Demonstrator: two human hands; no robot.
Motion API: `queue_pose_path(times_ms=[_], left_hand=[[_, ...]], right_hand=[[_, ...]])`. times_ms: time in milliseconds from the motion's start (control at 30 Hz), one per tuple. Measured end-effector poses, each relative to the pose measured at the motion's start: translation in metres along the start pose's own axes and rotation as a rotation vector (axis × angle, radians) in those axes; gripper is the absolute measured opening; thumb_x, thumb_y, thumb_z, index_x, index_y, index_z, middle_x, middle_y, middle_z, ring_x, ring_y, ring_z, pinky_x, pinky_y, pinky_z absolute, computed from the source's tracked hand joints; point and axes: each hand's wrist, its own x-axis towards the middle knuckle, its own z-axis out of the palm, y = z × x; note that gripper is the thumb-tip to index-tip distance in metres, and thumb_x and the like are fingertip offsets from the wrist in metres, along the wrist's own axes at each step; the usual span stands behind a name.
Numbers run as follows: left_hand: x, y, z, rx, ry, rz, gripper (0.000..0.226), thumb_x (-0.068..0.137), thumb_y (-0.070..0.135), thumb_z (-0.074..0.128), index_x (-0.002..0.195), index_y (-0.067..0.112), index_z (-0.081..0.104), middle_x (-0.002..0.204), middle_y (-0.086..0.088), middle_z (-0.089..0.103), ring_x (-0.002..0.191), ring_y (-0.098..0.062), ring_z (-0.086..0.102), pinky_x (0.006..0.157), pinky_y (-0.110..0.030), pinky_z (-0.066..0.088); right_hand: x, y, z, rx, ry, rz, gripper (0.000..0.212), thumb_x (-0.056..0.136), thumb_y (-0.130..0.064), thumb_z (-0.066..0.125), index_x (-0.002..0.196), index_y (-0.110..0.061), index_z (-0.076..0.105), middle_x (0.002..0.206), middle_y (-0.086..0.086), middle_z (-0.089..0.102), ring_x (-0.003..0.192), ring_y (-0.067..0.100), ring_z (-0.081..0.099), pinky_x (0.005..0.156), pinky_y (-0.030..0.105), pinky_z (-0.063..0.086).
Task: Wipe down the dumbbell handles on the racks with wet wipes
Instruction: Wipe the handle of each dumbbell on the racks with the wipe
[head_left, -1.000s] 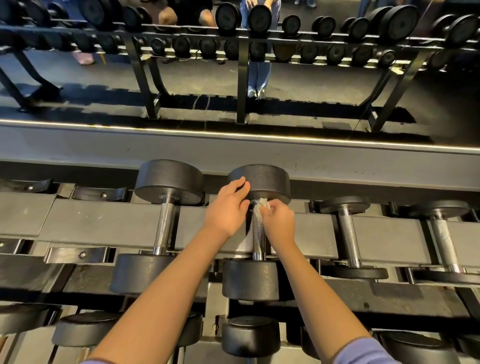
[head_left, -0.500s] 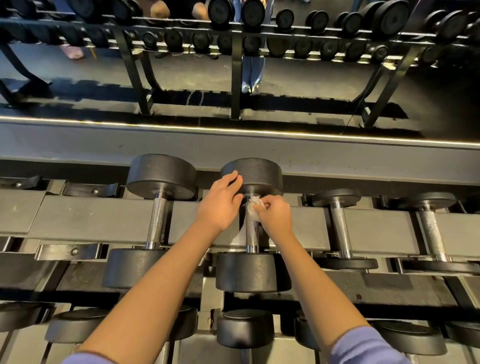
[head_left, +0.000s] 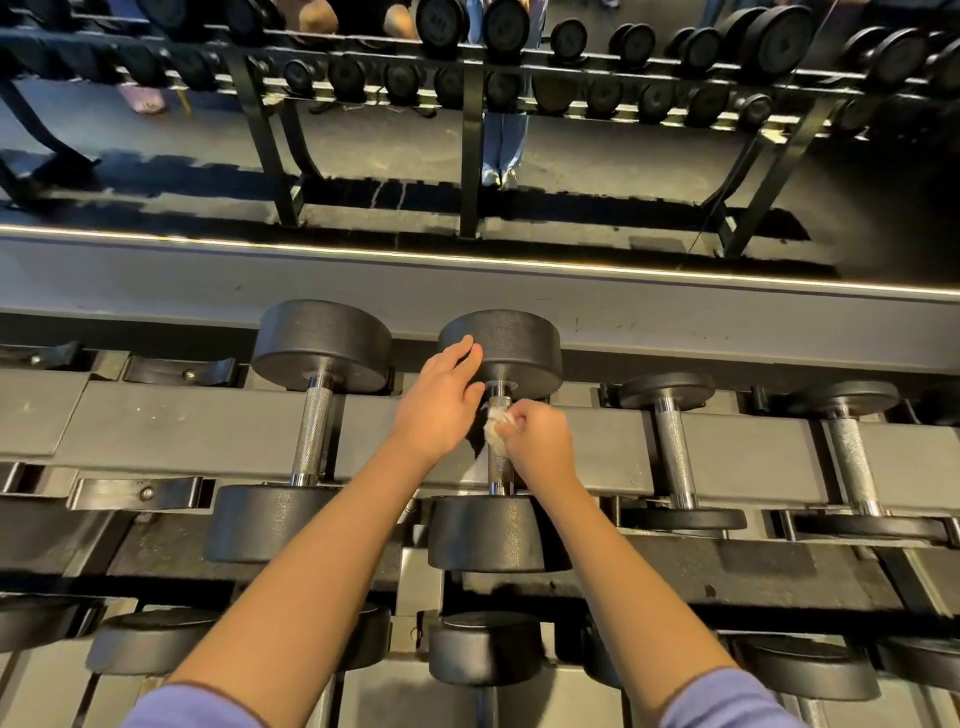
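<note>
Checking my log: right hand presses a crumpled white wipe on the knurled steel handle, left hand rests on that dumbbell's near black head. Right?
No: the head view shows the left hand on the far black round head, not the near one. The right hand does press the crumpled white wipe.

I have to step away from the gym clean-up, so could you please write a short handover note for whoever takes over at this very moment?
Left hand: fingers straight, resting on the far head of the dumbbell being cleaned.
Right hand: pinches the wet wipe against the upper part of that dumbbell's handle.
Done: this handle is mid-wipe; which others are finished cannot be told.
Left: wipe down to the near head, then probably the left neighbour's handle and the right neighbour's handle.
</note>
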Motion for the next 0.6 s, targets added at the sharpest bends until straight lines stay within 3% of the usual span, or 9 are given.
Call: queue_pose_path(times_ms=[133, 200, 300, 433, 600], left_hand=[[-0.001, 0.0, -0.001, -0.021, -0.017, -0.007, 0.054, 0.102, 0.026, 0.04, 0.151, 0.021, 0.02, 0.159, 0.006, 0.015, 0.144, -0.014, 0.014, 0.113, -0.028, 0.022], [-0.001, 0.001, -0.002, -0.038, -0.031, -0.008, 0.055, 0.102, 0.027, 0.041, 0.151, 0.021, 0.019, 0.159, 0.006, 0.014, 0.145, -0.014, 0.013, 0.113, -0.029, 0.022], [-0.006, -0.005, -0.004, -0.055, -0.064, 0.013, 0.054, 0.101, 0.027, 0.042, 0.151, 0.02, 0.022, 0.159, 0.005, 0.016, 0.143, -0.014, 0.02, 0.114, -0.03, 0.023], [-0.031, -0.037, -0.013, 0.065, -0.057, 0.066, 0.047, 0.099, 0.026, 0.047, 0.144, 0.015, 0.04, 0.149, -0.004, 0.039, 0.137, -0.02, 0.034, 0.112, -0.032, 0.025], [-0.082, -0.104, -0.034, 0.169, 0.028, -0.04, 0.04, 0.095, 0.022, 0.055, 0.133, 0.009, 0.054, 0.131, -0.011, 0.056, 0.119, -0.029, 0.052, 0.1, -0.043, 0.04]], right_hand=[[-0.005, 0.003, -0.008, -0.089, -0.147, 0.103, 0.014, 0.084, -0.017, 0.066, 0.073, -0.02, 0.058, 0.077, 0.001, 0.058, 0.075, 0.018, 0.054, 0.063, 0.025, 0.038], [-0.008, 0.003, -0.013, -0.228, -0.288, 0.148, 0.004, 0.081, -0.017, 0.068, 0.081, -0.017, 0.064, 0.081, 0.002, 0.06, 0.077, 0.018, 0.055, 0.066, 0.024, 0.04], [-0.014, 0.007, -0.014, -0.293, -0.375, 0.155, 0.017, 0.082, -0.024, 0.07, 0.095, -0.013, 0.069, 0.096, 0.006, 0.067, 0.084, 0.02, 0.058, 0.074, 0.027, 0.047], [-0.024, 0.007, -0.015, -0.166, -0.251, 0.167, 0.02, 0.083, -0.02, 0.064, 0.102, -0.015, 0.067, 0.101, 0.006, 0.067, 0.097, 0.025, 0.062, 0.082, 0.033, 0.052], [-0.043, -0.02, -0.008, -0.075, -0.088, 0.031, 0.015, 0.086, -0.02, 0.057, 0.097, -0.018, 0.067, 0.095, 0.005, 0.067, 0.09, 0.023, 0.062, 0.069, 0.026, 0.042]])
